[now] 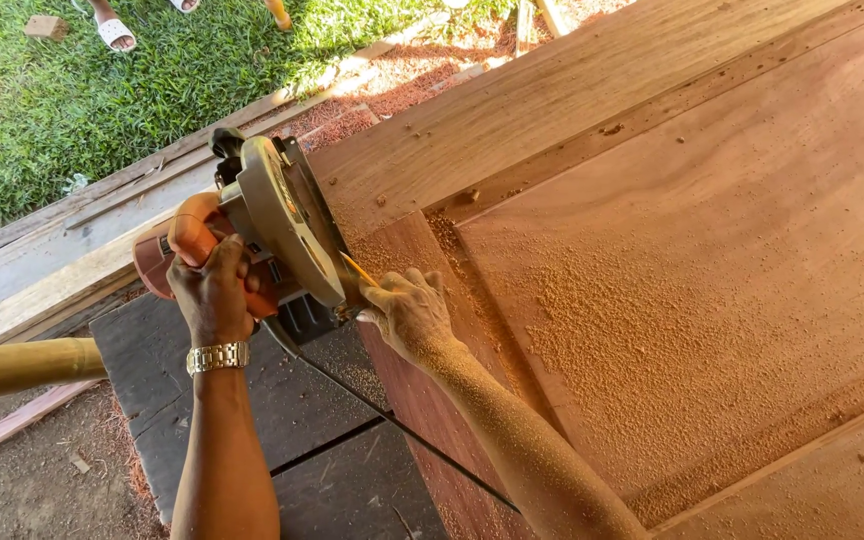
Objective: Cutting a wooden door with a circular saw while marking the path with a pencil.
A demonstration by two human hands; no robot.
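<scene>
The left hand [214, 292], with a metal watch at its wrist, is wrapped tight around the orange handle of a handheld circular saw with an orange body and a grey metal blade guard [270, 222]. The saw sits at the left edge of a large reddish-brown wooden door panel [672, 260], its guard standing upright and its base against the panel's near-left corner region. The right hand [407, 312] lies just right of the saw, fingers curled and pressed on the panel's edge, with a yellow pencil [358, 268] held between them, its tip pointing up-left toward the guard. Both hands are touching or almost touching the saw; the left one carries it, the right one braces the wood beside it.

The panel's long edge runs from the near side, low in the view, up toward the far left, and the saw's blade plane lines up with that edge. Pale sawdust [592, 320] lies thick across the recessed panel to the right. A black cord [392, 420] trails from the saw toward the near side.
</scene>
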